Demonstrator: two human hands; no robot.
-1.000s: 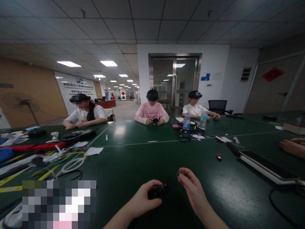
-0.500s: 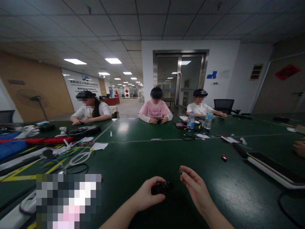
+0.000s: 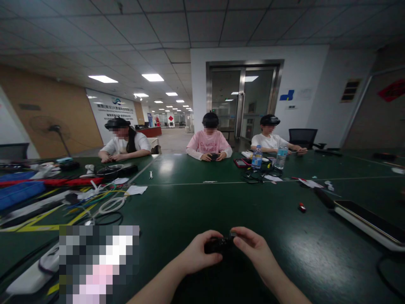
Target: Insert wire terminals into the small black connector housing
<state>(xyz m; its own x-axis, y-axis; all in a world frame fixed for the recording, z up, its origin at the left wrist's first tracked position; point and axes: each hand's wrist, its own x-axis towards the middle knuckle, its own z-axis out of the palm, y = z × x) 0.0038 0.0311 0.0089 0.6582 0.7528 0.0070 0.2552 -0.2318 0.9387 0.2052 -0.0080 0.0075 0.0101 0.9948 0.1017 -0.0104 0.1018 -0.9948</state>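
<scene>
My left hand (image 3: pixel 196 254) is wrapped round a small black object (image 3: pixel 215 245), thumb below and fingers above. Its exact kind cannot be made out in the dim light. My right hand (image 3: pixel 255 248) pinches a small greyish, shiny piece (image 3: pixel 233 234) between thumb and fingertips, at the right end of the black object. Whether the two parts touch is hard to see, as the fingertips cover much of the piece. Both hands are just above the dark green table (image 3: pixel 177 211).
Left lie cable coils (image 3: pixel 112 204), a white power strip (image 3: pixel 33 274), blue trays (image 3: pixel 20 195) and a blurred-out patch. A small red item (image 3: pixel 301 207) and a large phone-like device (image 3: pixel 370 223) are on the right. Bottles (image 3: pixel 257 157) stand farther back; several people sit across.
My right hand has moved left with the small piece, up to the end of the black object. My left hand still holds the black object. The camera view has shifted slightly.
</scene>
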